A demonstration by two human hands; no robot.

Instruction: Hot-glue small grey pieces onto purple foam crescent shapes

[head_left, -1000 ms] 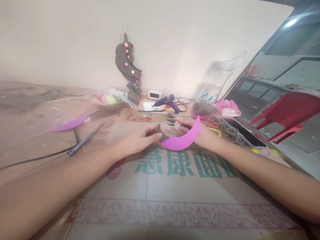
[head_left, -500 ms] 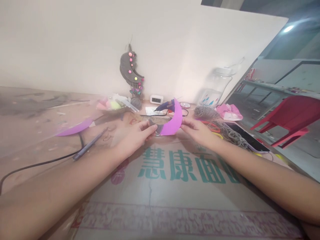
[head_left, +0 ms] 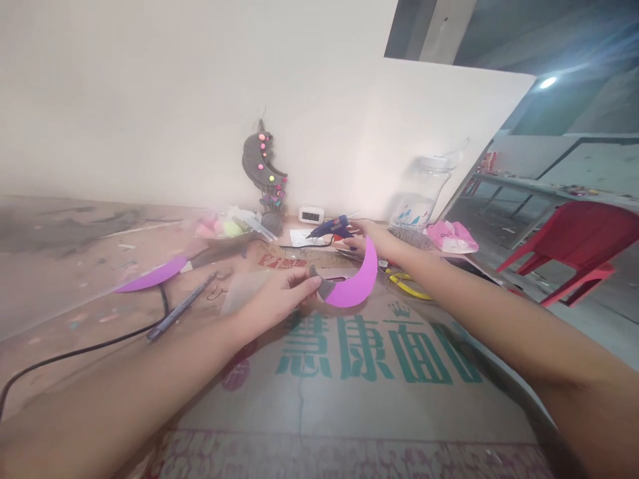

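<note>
Head view: at the left hand [head_left: 292, 286], thumb and fingers pinching the grey-yarn end [head_left: 325, 288] of a purple crescent [head_left: 355, 287]. Held over the near-middle of the printed cardboard [head_left: 324, 406], hollow side up, bare purple tip pointing up on the right. Wrapped in grey yarn only at the pinched end.

At the right hand [head_left: 367, 239], extended past the crescent's far tip, right beside the grip of the blue glue gun [head_left: 328, 228]. Thumb and fingers partly hidden; cannot tell whether gripping or just touching the gun.

Around the gun: white clock [head_left: 311, 215] behind, white paper [head_left: 299, 237] under the nozzle. Near the right forearm, yellow handles [head_left: 407, 285] on the cardboard's edge, plus a clear bottle [head_left: 417, 193] and pink bag [head_left: 452, 237] farther back.

Left side: second purple piece [head_left: 152, 275], pen [head_left: 182, 307], black cable [head_left: 84, 350]. Against the wall, grey moon ornament [head_left: 256, 166] with coloured pompoms.
</note>
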